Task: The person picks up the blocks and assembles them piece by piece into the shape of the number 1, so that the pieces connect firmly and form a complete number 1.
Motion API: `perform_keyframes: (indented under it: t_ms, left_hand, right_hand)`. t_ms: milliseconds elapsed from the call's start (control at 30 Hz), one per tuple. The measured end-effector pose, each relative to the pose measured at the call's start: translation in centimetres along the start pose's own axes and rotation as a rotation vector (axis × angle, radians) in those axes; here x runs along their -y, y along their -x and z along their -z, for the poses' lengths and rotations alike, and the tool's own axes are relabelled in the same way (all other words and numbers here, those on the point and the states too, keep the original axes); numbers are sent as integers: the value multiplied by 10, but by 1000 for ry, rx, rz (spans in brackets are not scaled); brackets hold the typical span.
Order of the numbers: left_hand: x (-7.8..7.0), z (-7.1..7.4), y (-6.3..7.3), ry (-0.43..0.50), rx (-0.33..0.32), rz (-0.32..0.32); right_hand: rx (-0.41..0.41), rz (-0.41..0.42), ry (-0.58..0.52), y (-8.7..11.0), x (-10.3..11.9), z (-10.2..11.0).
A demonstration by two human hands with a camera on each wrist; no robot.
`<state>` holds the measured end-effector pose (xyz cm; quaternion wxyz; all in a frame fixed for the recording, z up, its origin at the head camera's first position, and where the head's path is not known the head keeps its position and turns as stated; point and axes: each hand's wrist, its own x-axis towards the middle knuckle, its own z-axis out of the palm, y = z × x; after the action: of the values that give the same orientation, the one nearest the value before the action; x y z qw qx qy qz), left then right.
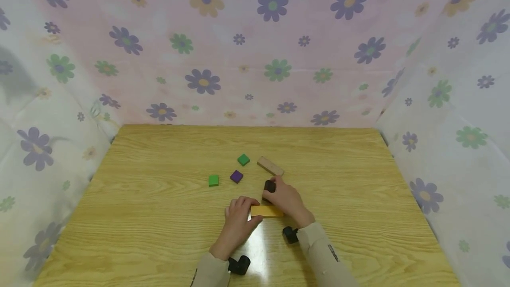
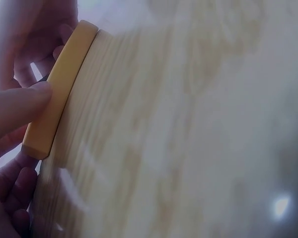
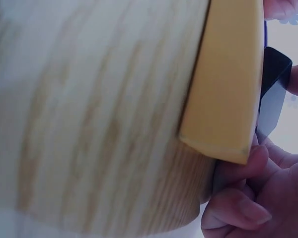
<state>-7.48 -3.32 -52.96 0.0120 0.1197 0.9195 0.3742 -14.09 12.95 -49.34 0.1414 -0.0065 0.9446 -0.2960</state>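
Observation:
A yellow rectangular block (image 1: 268, 211) lies on the table in front of the person. The left hand (image 1: 237, 225) holds its left end, the thumb on the near side and the fingers at the far side. In the left wrist view, that thumb presses on the yellow block (image 2: 64, 87). Just behind the yellow block, the right hand (image 1: 290, 200) pinches a black block (image 1: 269, 186) between thumb and fingers. The right wrist view shows the black block (image 3: 277, 99) close behind the yellow one (image 3: 223, 84); whether they touch is unclear.
Beyond the hands lie a purple square block (image 1: 237, 176), a bright green one (image 1: 214, 180), a darker green one (image 1: 244, 159) and a long plain wooden block (image 1: 271, 166). Flowered cloth (image 1: 239, 56) closes off the back and sides of the wooden table (image 1: 159, 216).

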Motion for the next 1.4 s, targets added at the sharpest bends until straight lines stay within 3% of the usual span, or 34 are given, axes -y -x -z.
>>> perform_keyframes:
  t_ms: [400,700,1133,1400]
  left_hand:
    - [-2,0,0,-19,-55,-27]
    - [-2,-1,2,-33,-28,3]
    - [-2,-2,2,-59,-64,-28]
    - [-3,0,2,-45,-34,-16]
  right_hand:
    - [8,22,27,-3,2,-5]
    - [4,36,65,1,6,-8]
    - [-67,80,133,2,6,-14]
    - [-84,100,135,3,5,-18]
